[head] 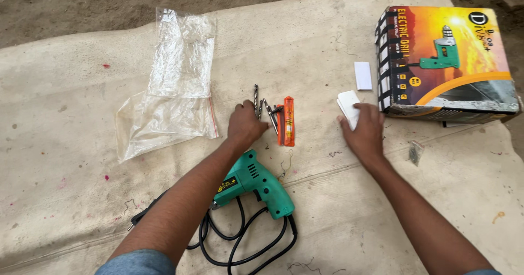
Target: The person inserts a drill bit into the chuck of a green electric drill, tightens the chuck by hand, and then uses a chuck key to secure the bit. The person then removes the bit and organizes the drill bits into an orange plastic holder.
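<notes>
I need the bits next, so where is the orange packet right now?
In the head view the orange packet lies mid-cloth, just right of the left hand and the loose drill bits, above the green drill.

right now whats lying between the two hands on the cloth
In the head view, a chuck key and an orange packet lie between the left hand and the right hand; past the packet, the cloth is bare.

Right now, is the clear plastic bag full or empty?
Empty: the clear plastic bag lies flat and crumpled on the cloth, nothing visible inside.
</notes>
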